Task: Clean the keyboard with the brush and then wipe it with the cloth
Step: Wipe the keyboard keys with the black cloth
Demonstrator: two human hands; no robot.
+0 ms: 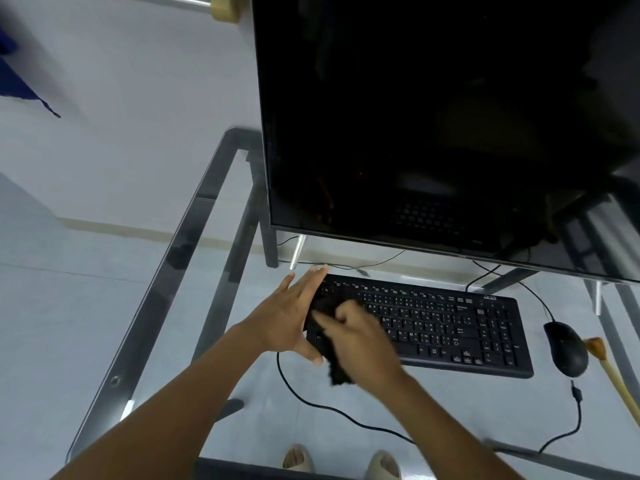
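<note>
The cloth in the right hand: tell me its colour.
Black, seen in the head view: the cloth hangs dark under the right hand on the keyboard.

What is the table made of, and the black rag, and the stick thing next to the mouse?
The table looks like clear glass on a dark metal frame: the floor and feet show through it. The black rag in the right hand looks like soft, matte cloth, crumpled and limp. The stick, probably the brush, has a pale handle, wood or plastic; too blurred to tell.
</note>
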